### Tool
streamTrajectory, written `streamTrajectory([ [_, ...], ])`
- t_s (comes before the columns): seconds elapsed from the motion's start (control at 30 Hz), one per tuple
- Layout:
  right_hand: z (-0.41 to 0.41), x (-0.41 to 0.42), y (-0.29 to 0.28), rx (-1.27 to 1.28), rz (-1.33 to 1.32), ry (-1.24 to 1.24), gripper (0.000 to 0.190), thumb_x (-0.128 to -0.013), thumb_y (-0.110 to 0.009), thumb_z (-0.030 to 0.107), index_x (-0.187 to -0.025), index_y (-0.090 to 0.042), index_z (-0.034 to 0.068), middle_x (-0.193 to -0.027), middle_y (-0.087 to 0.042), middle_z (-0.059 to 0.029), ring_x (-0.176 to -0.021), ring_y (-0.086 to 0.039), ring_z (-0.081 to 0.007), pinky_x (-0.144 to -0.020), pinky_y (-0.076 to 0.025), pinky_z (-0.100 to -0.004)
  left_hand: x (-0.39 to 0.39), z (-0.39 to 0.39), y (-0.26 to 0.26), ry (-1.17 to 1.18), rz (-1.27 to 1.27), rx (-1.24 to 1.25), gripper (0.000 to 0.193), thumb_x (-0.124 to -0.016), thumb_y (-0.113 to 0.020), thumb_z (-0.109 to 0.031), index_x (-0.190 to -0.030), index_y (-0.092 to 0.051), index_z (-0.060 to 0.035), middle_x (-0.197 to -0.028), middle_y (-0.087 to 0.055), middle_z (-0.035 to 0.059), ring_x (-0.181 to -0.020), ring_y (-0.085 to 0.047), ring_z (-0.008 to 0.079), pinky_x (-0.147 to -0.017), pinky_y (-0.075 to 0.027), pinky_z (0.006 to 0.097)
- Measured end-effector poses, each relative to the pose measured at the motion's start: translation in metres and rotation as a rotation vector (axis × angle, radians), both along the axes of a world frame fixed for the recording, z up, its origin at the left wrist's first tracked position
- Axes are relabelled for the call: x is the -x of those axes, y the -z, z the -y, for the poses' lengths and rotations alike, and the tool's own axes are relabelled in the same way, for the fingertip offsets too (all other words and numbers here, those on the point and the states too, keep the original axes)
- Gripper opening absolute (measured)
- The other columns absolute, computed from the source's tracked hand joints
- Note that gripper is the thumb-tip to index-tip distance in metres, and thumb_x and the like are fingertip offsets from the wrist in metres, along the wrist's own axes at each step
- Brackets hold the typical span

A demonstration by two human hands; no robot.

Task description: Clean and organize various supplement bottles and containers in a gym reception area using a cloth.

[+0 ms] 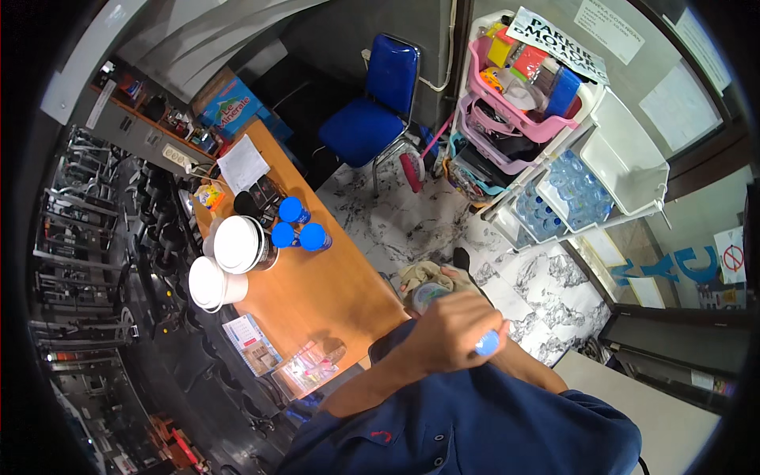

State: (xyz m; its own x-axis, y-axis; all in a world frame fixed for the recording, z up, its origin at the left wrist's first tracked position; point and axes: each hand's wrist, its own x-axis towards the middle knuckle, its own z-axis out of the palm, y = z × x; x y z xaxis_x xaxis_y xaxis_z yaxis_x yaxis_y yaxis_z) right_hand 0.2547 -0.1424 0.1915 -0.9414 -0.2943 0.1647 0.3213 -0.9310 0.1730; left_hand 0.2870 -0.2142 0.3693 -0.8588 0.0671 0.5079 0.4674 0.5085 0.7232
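Observation:
My left hand (454, 329) is closed in a fist around something with a round blue cap (487, 342), which sticks out at the thumb side. Just beyond the fist shows a round, clear, greenish container part (428, 293). Whether it belongs to the same object as the cap is hidden by the fist. My right hand (456, 278), partly covered by the left, holds a beige cloth (420, 274) against this round part. Both hands are in front of my chest, by the right edge of a wooden desk (338, 297).
On the desk stand white-lidded tubs (236, 243), several blue-lidded canisters (315, 237), a paper sheet (243, 163) and a desk calendar (252, 344). Ahead are a blue chair (371, 127) and a pink broom (411, 171). Stacked baskets (516, 107) and bins of water bottles (573, 190) stand right.

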Motion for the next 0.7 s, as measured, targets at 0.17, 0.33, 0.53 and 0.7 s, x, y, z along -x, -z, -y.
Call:
streamTrajectory([
  [0.17, -0.059, 0.034, 0.048, -0.049, 0.643, -1.123, 0.043, -0.097, -0.079, 0.026, -0.133, -0.066, 0.005, -0.127, -0.071, -0.0122, -0.116, -0.07, -0.0214, -0.106, -0.056, -0.0347, 0.001, -0.034, 0.029, 0.047, -0.128, 0.139, 0.014, -0.088, -0.075, -0.012, -0.084, -0.064, -0.0039, -0.081, -0.068, 0.0082, -0.08, -0.069, 0.0257, -0.074, -0.054, 0.0398],
  [0.33, -0.072, 0.031, -0.03, -0.829, 0.757, -0.892, 0.022, -0.11, -0.059, 0.031, -0.106, -0.066, 0.011, -0.1, -0.069, -0.0019, -0.088, -0.067, -0.0097, -0.09, -0.055, -0.0263, 0.017, -0.042, 0.035, -0.031, -0.156, -0.007, 0.019, -0.084, -0.077, -0.003, -0.076, -0.06, -0.0038, -0.077, -0.069, 0.0105, -0.072, -0.071, 0.0296, -0.07, -0.057, 0.0403],
  [0.53, -0.098, 0.021, -0.003, -0.872, 0.8, -0.689, 0.027, -0.112, -0.054, 0.033, -0.118, -0.063, 0.008, -0.112, -0.068, -0.0046, -0.098, -0.068, -0.0138, -0.095, -0.056, -0.0303, 0.03, -0.057, 0.074, -0.047, -0.057, -0.121, 0.018, -0.083, -0.077, 0.001, -0.076, -0.06, -0.0026, -0.077, -0.069, 0.0118, -0.074, -0.072, 0.0315, -0.071, -0.057, 0.0401],
  [0.7, -0.151, 0.01, 0.025, -0.843, 0.838, -0.527, 0.034, -0.114, -0.05, 0.036, -0.127, -0.061, 0.007, -0.122, -0.068, -0.0069, -0.106, -0.068, -0.0172, -0.099, -0.057, -0.0337, 0.053, -0.094, 0.081, 0.018, -0.021, -0.097, 0.017, -0.083, -0.077, 0.002, -0.077, -0.061, -0.0022, -0.077, -0.069, 0.0124, -0.074, -0.072, 0.031, -0.07, -0.056, 0.0397],
])
